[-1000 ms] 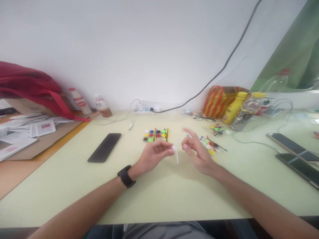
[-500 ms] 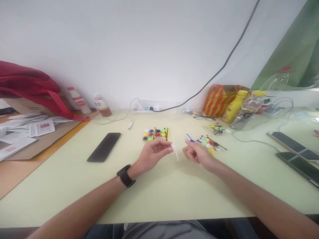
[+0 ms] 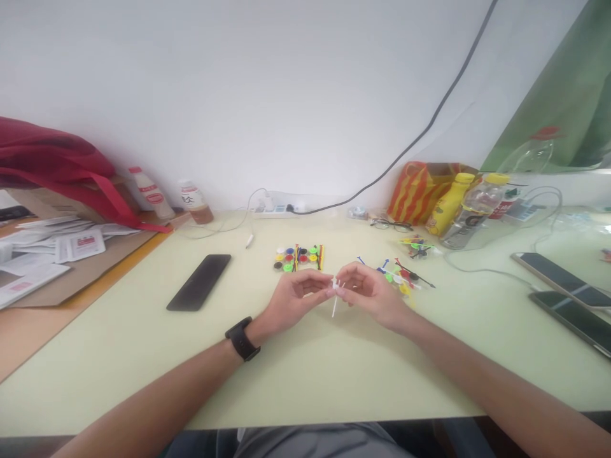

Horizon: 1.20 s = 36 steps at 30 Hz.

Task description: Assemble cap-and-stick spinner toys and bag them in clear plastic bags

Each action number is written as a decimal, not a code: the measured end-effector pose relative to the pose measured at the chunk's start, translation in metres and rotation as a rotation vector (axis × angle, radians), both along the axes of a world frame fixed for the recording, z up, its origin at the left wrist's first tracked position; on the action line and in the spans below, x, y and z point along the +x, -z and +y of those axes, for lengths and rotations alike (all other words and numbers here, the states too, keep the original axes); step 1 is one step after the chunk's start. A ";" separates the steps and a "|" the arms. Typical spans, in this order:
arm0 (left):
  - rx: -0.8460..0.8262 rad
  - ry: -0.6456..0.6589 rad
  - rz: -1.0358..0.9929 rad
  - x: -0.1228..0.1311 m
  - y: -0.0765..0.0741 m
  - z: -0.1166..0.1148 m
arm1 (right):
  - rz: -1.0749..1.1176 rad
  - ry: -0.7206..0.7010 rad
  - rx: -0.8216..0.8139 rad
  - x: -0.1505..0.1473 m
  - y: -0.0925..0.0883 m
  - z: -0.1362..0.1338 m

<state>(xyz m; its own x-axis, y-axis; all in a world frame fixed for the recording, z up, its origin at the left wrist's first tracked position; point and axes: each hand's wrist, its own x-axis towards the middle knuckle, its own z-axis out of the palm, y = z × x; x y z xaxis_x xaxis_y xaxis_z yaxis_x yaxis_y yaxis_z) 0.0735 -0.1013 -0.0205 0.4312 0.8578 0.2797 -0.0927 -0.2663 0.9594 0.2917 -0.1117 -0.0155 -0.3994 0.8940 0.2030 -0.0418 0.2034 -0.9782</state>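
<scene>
Left hand is curled in, thumb and forefinger pinched narrow on the top end of a little white stick. Right hand comes in from the other side and its fingertips close on that same top end, so both hands meet right there, just above the pale green table. The stick hangs down from the pinch, tilted a bit, with its lower tip close to the tabletop. Can't tell if it actually touches.

Black watch sits on the left wrist. Just behind the left hand there's a neat cluster of coloured discs. Behind the right hand lies a loose pile of coloured pins, near the knuckles. Off to the left, well apart from the hands, a black phone lies face down. A pair of glasses and a yellow bottle sit back by the wall, and two more phones lie at the far right.
</scene>
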 end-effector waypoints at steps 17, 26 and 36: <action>-0.066 -0.041 -0.030 0.000 -0.008 -0.002 | -0.205 0.031 0.239 0.012 -0.005 -0.002; -0.049 -0.027 -0.021 0.002 -0.009 -0.003 | 0.001 0.036 0.076 0.007 -0.004 0.001; -0.070 -0.006 -0.012 0.001 -0.007 -0.003 | -0.061 0.084 0.132 0.006 0.000 -0.001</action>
<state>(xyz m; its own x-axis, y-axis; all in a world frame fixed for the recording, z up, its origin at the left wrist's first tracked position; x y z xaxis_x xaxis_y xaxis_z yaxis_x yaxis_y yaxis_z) 0.0742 -0.1047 -0.0135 0.4227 0.8781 0.2241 -0.1023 -0.1995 0.9745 0.2974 -0.1129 -0.0156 -0.3391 0.8921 0.2985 0.0390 0.3304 -0.9430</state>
